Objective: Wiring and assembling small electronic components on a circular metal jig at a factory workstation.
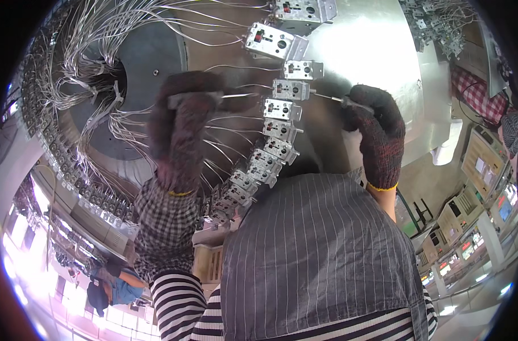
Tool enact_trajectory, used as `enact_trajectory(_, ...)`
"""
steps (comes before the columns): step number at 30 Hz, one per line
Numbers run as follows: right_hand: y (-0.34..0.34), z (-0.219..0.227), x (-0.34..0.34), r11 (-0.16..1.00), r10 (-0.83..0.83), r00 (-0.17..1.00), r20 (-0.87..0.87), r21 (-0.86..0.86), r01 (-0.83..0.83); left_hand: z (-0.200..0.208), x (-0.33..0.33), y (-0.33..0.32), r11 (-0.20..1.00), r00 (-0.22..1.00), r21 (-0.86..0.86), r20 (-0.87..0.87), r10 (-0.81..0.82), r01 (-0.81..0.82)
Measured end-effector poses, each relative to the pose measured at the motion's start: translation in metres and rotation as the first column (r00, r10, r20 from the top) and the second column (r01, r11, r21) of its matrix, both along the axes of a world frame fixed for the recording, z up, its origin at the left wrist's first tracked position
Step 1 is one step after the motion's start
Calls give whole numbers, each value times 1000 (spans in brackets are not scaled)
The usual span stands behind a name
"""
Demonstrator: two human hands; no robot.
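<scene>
Many boxy metal units [282,109] are lined up in a curved row, running from the top edge, mid-frame, down twd the apron. By the L hand [182,122], dark-gloved & blurred, a grey-handled tool [196,100] is held roughly level; its handle is gripped w/ fingers wrapped round, its thin bright shaft pointed R twd the wired side of the row. By the R hand [381,122], also gloved, a thin metal tool [334,100] is pinched btwn narrowed fingers, its shaft aimed L at the stub on the R side of one unit in the row's upper part, the target unit [291,90]. Tip is at or v. near the stub; contact can't be confirmed.

Silvery wires [71,71] are run from the units' L side over a grey disc [159,57] & bunched near its dark centre. Further units are ranged round the far L. A shiny metal surface [378,57] is seen R of the row, w/ a heap of wired metal parts [438,25] beyond, & a red-&-white checked cloth [481,94] far R. A grey pinstriped apron [321,256] is worn. Another person [117,287] is seen lower L.
</scene>
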State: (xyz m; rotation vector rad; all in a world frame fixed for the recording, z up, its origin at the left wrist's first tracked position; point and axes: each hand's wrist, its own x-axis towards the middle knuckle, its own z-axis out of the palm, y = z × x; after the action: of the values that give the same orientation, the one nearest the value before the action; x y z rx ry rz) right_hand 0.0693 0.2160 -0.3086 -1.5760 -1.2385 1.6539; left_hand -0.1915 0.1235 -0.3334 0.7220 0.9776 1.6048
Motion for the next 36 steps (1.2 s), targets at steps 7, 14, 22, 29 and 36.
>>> enact_trajectory(7,-7,8,-13,998,51,999,4,42,-51,-25,20,3,999,987,-42,158,23,-16)
enact_trajectory(14,-18,-4,-5,999,1,1000,-5,44,-1,-26,26,3,993,987,107,147,-71,56)
enact_trajectory(22,-8,-5,-3,1000,2,999,-35,13,-2,-21,21,16,973,965,-6,-129,-228,229)
enact_trajectory(29,-11,-12,-5,998,-7,999,-40,68,10,-16,16,23,978,925,-95,-319,-207,186)
enact_trajectory(36,-6,-6,0,998,11,997,-72,-66,-15,-13,10,21,963,937,-185,-255,-239,196)
